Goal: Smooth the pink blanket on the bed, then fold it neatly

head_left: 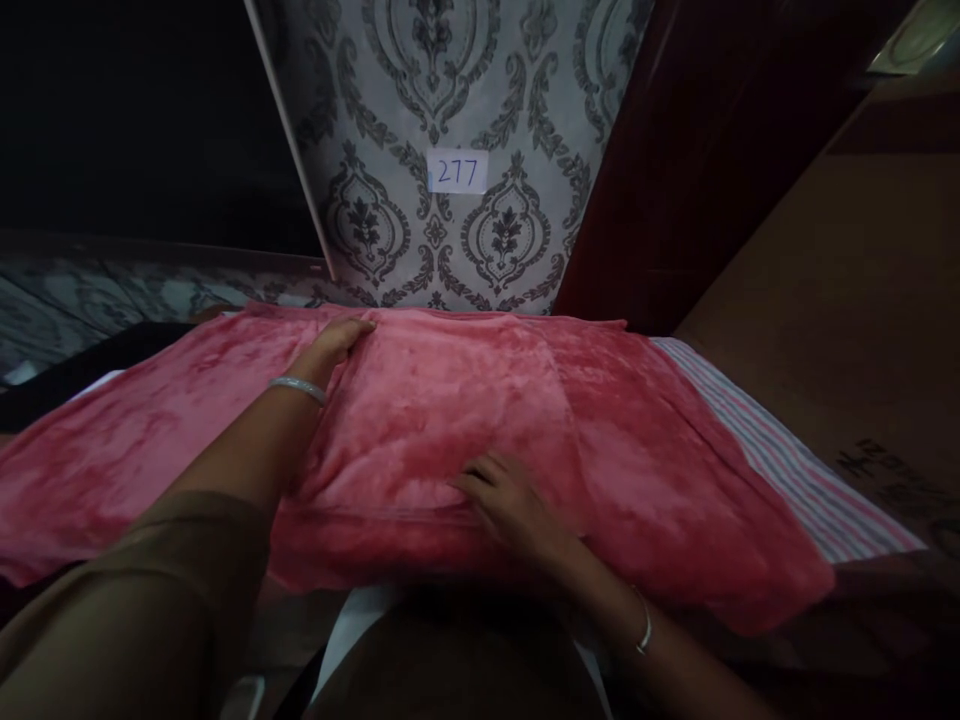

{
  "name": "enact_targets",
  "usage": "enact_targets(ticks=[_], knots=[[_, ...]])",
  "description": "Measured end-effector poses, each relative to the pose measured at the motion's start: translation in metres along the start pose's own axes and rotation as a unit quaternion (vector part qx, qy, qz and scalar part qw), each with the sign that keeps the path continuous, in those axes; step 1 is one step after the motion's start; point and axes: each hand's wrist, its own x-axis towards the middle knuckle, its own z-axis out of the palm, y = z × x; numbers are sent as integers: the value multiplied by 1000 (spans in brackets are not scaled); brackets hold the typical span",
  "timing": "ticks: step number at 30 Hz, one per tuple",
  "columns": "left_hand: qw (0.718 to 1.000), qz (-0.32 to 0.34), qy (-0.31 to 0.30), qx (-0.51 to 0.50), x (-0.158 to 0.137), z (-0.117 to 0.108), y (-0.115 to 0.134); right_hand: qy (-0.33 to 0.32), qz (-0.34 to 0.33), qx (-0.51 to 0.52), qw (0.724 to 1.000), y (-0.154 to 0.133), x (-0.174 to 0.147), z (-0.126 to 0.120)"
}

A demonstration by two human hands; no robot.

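A pink plush blanket [637, 450] lies spread over the surface before me, with a folded section [442, 400] on top in the middle. At the far left corner of that section, my left hand [339, 342] is closed on the cloth, its fingertips partly hidden by the fold. My right hand [504, 492] rests near the front edge of the folded part, fingers curled together against the fabric. The blanket's left part lies flat beneath and beyond my left forearm.
A striped cloth [787, 450] shows from under the blanket at the right. Behind stand a patterned wall with a paper label [457, 171] reading 277, a dark screen [150, 130] at left and a dark red post [675, 160]. A cardboard-brown surface [847, 300] is at right.
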Motion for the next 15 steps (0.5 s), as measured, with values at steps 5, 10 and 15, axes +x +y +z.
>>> enact_targets(ticks=[5,10,15], knots=[[999,-39,-22,2,-24,4,3,26,17,17,999,0,-4,2],[991,-13,-133,-11,-48,-5,5,28,40,48,998,-3,-5,5],[995,4,-92,49,-69,-18,0,24,58,58,996,-5,-5,6]])
